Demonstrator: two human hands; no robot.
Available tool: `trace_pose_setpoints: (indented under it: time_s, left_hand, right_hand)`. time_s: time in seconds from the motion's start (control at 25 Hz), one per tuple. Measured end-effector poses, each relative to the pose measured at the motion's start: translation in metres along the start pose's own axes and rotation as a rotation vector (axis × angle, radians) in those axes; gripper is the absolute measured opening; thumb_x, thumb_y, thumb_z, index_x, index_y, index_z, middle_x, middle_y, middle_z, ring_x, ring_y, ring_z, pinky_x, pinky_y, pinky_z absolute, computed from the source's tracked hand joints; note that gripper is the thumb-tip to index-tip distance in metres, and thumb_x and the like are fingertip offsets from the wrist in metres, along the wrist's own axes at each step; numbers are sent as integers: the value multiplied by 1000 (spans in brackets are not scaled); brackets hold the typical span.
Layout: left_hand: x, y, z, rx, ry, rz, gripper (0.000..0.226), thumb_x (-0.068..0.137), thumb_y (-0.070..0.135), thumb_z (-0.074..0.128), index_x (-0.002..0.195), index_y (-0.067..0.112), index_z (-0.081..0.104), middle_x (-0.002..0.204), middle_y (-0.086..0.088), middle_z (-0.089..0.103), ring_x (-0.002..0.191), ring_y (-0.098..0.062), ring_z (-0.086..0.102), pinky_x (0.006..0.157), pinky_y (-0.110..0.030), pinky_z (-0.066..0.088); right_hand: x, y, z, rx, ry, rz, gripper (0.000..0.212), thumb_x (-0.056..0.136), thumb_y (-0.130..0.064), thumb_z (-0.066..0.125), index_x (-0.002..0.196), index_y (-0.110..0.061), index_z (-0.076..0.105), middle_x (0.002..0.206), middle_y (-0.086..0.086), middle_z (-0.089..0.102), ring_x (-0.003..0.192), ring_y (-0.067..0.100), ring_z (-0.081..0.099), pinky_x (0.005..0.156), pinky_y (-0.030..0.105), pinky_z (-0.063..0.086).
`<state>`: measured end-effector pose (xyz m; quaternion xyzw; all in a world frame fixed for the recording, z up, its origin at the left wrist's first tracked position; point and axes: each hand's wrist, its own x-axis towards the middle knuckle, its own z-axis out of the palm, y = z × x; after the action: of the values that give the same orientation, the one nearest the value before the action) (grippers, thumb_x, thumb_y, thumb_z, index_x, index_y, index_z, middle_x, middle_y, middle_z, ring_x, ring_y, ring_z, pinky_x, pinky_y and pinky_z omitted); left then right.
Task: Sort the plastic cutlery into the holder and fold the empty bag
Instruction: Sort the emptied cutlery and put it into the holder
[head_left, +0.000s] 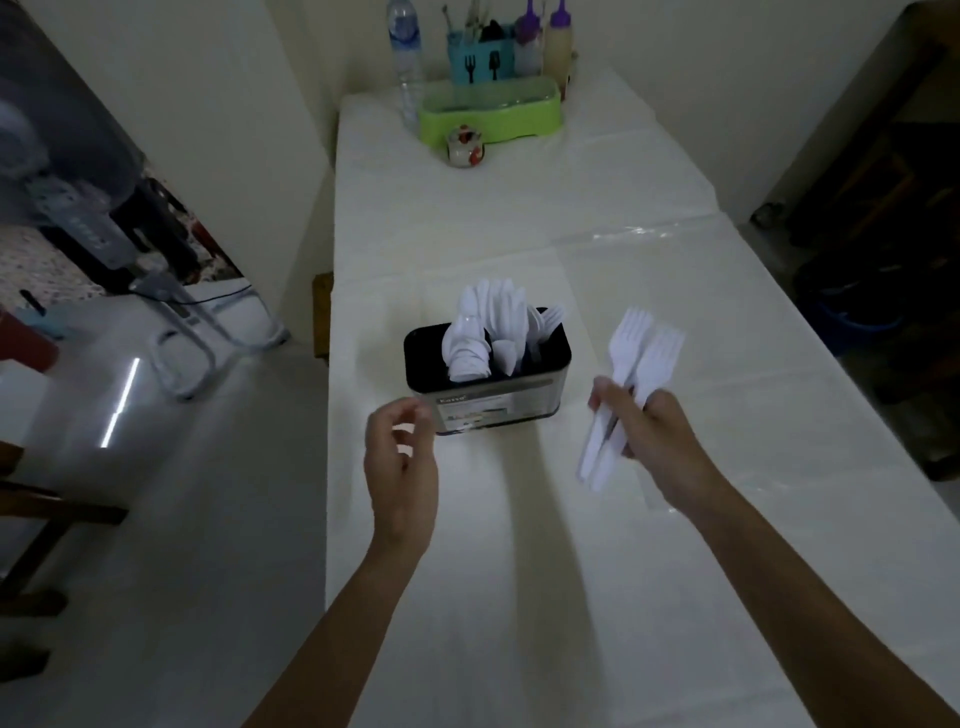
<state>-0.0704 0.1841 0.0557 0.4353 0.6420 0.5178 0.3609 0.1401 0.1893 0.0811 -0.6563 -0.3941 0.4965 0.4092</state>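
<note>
A black oval cutlery holder (493, 400) stands mid-table on the white cloth. Several white plastic spoons (475, 332) stand in its left and middle part, and a few white forks (548, 322) poke up at its right end. My right hand (644, 431) is to the right of the holder, gripping a small bunch of white plastic forks (631, 374) by their handles, tines pointing up and away. My left hand (400, 457) hovers just left of the holder's front, fingers loosely curled, holding nothing. No bag is visible.
At the table's far end stand a green dish rack (491, 111) with a blue utensil caddy, a water bottle (405, 57), squeeze bottles (545, 41) and a small ceramic pot (465, 148). A fan stand (171, 317) is on the floor at the left. The table edge (328, 467) runs along my left.
</note>
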Motion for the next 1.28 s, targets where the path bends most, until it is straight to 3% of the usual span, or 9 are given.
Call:
trace_pose_setpoints:
  time_s: [0.2,0.4,0.52,0.64,0.8,0.92,1.04,1.16,1.28]
  left_hand:
    - [63,-6,13,1,39,-153,30,99,25,41,125,11,48,124,-2,49,109,-14,48,85,-15,40]
    - [91,-3,41,19,-22,-169,30,101,26,32,124,11,47,112,1,49,102,-11,46,85,-22,34]
    - [94,-16,45,65,-20,-122,32,102,23,31,123,8,49,110,1,52,100,-12,48,86,-22,37]
    - [95,-21,44,50,-36,-98,31,102,22,30,122,8,49,108,3,53,99,-12,50,85,-22,38]
    - [93,-21,43,35,-43,-81,30,102,22,30,121,9,49,108,3,54,99,-12,51,84,-22,39]
    - [93,-21,43,34,-44,-93,31,102,23,30,123,9,49,108,2,53,99,-12,51,85,-22,39]
    - [92,-21,43,29,-44,-92,32,102,23,31,123,8,49,109,2,54,100,-13,51,86,-23,40]
    - [90,-19,44,27,-36,-101,32,102,23,31,124,8,49,109,2,54,99,-12,51,84,-22,39]
    - [89,-17,44,26,-23,-111,33,102,23,30,125,8,49,109,2,54,100,-11,50,83,-20,38]
  right_hand:
    - [73,-28,23,198,297,-133,35,92,-32,57,60,-20,63,49,2,43,37,4,39,43,18,33]
    - [109,-13,45,-36,456,-196,54,88,-40,61,56,4,57,43,-1,44,44,6,40,51,22,34]
    - [103,5,49,-226,401,-395,45,84,-39,64,57,-6,48,49,-8,48,45,5,41,50,19,32]
    - [94,18,52,-363,324,-432,35,77,-42,64,91,-12,53,87,-3,55,75,14,57,64,31,47]
    - [87,19,46,-469,224,-546,19,77,-28,69,89,-33,56,111,1,49,101,23,53,83,43,48]
    - [84,19,35,-449,186,-620,22,77,-24,72,81,-37,56,110,-5,42,101,10,52,88,25,43]
    - [79,22,29,-478,179,-614,33,76,-25,74,104,-16,59,113,-6,40,97,-7,48,82,3,35]
    - [70,21,29,-365,143,-545,62,82,-24,71,132,-22,36,127,-9,39,107,-1,49,85,3,37]
    - [62,22,34,-356,81,-617,57,94,-20,52,143,-24,23,144,-7,34,128,-1,41,100,5,31]
